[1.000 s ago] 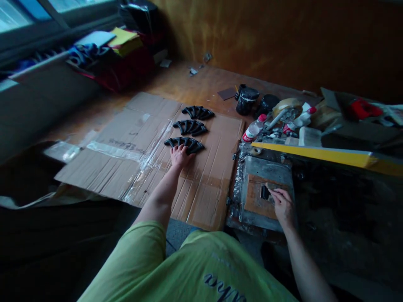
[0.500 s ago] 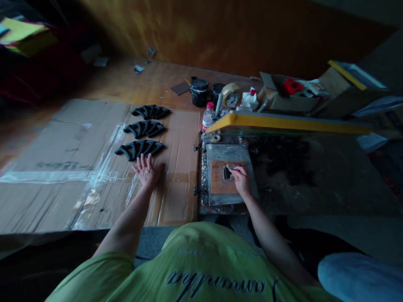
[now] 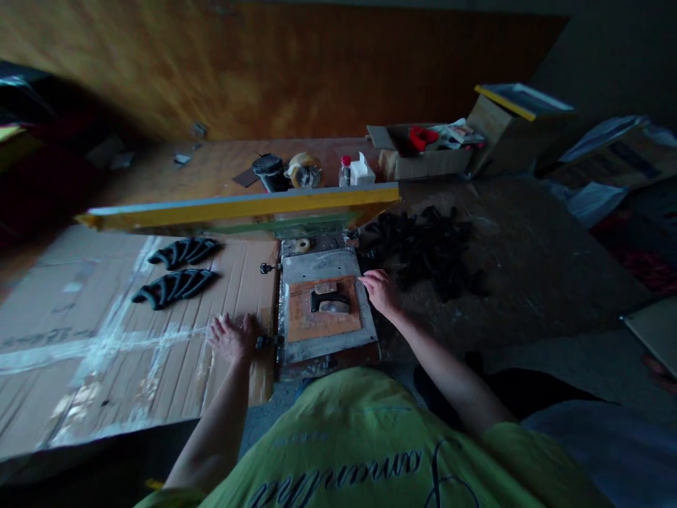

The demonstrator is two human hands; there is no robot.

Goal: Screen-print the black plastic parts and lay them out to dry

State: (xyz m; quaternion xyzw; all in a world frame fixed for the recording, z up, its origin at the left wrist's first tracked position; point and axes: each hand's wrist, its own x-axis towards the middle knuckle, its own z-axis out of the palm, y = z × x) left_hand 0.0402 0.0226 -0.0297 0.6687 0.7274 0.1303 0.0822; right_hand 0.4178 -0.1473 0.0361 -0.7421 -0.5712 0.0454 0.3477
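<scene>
My left hand [image 3: 233, 340] rests low over the cardboard sheet [image 3: 180, 381], fingers spread and holding nothing. Just beyond it lie two fanned rows of curved black pieces [image 3: 174, 288]. My right hand [image 3: 381, 293] is at the right edge of a grey metal plate [image 3: 312, 267], fingers loosely bent, with nothing visible in them. On the plate sits a brown wooden board [image 3: 301, 328] with raised blocks, and a curved black piece [image 3: 316, 302] lies among these. Above the plate's far end hangs a yellow-edged frame [image 3: 248, 209], tilted up.
A heap of black pieces [image 3: 428, 254] lies right of the plate. Behind the frame stand a black pot [image 3: 271, 173], a tape roll [image 3: 305, 171], a red-capped bottle [image 3: 345, 171] and an open carton [image 3: 423, 164]. Dark clamp knobs [image 3: 269, 268] stick out from the plate's left side.
My view has turned right. The yellow-edged frame has shifted left relative to the plate, and one row of pieces no longer shows. My right hand has moved off the black piece on the board.
</scene>
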